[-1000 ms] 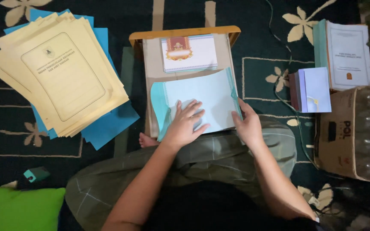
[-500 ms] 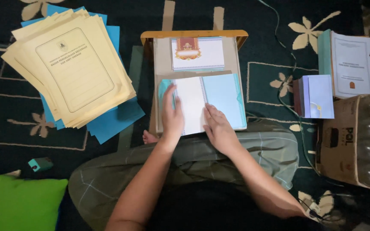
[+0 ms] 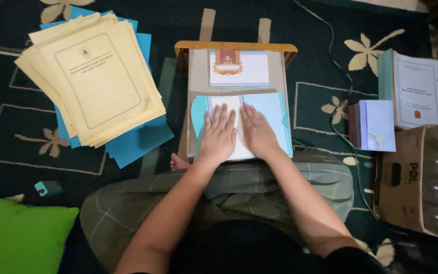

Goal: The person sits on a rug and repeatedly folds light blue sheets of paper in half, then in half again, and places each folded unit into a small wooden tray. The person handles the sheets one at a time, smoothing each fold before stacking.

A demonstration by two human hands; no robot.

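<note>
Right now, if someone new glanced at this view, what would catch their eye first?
Both hands, left hand and right hand, lie flat side by side on a light blue folder with a white sheet, atop a small wooden desk at centre. To the left, a fanned stack of cream covers lies over blue sheets on the dark floral carpet. A bright green cushion fills the bottom-left corner.
</note>
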